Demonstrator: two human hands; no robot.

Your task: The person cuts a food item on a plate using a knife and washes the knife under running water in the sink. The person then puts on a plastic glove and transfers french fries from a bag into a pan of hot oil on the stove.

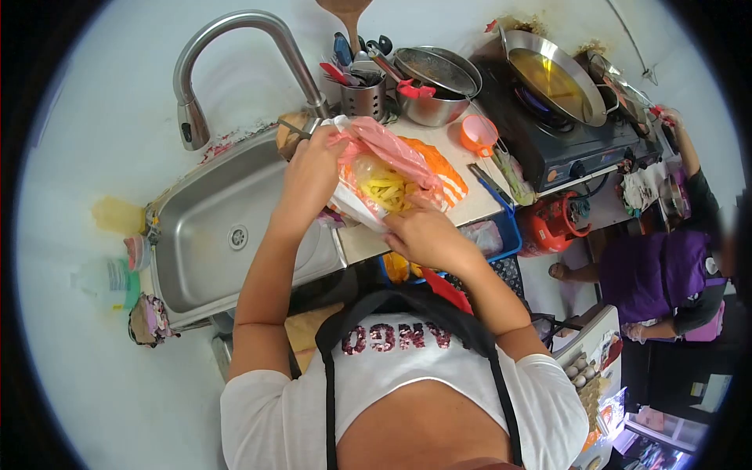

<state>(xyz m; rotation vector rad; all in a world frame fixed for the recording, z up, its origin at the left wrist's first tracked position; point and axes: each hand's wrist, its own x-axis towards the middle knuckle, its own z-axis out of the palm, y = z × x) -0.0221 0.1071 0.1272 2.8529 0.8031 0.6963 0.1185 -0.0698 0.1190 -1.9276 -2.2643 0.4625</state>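
Observation:
My left hand [317, 160] is closed on the upper left edge of a pink and white plastic bag [392, 149] beside the sink. Inside the open bag lie yellow strips [384, 190], with some clear plastic over them. At the bag's lower right rim is my right hand [419, 229], its fingers bent over the edge and holding it. An orange and white striped part [439, 168] spreads out on the right of the bag.
A steel sink [204, 258] with a tall faucet [235, 23] is at left. An orange cup [478, 135], a pot [435, 110] and a knife [489, 184] lie near the stove [580, 157], which bears an oil-filled wok [560, 82]. Another person [650, 270] stands at right.

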